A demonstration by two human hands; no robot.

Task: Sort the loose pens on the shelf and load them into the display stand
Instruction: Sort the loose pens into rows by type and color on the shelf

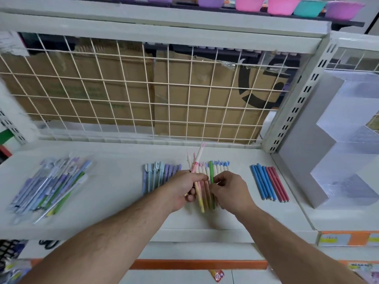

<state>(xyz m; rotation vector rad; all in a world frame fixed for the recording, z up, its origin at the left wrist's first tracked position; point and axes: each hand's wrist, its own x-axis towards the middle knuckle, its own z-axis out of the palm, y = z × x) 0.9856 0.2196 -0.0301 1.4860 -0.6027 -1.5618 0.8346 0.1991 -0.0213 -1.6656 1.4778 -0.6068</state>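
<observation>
Gripping a small bundle of pastel pink-and-yellow plastic pens [195, 163], the left hand [181, 190] has its fingers curled round the barrels, and the pink eared caps fan out above the knuckles, tilted toward the back of the shelf. Just beside it, the right hand [230, 190] has its fingers bent in, thumb and forefinger pinching a bright green pen [211, 171] that lies among a row of pale cream pens with blue caps [221, 166]. That row lies flat on the white metal shelf [114, 201], between and under the two hands.

To the left, near the left wrist, lies a tidy group of light blue and lilac pens [158, 174]. To the right, well apart from the hands, slim blue and red pens [269, 182] lie side by side. Far left sits a loose, blurred heap of mixed pens [51, 181].

A white stepped display stand [307, 150] stands at the shelf's right end. Behind the shelf, a cream wire grid [143, 89] fronts brown cardboard sheets [184, 103]. Pink, teal and purple plastic bowls [281, 6] line the top shelf.
</observation>
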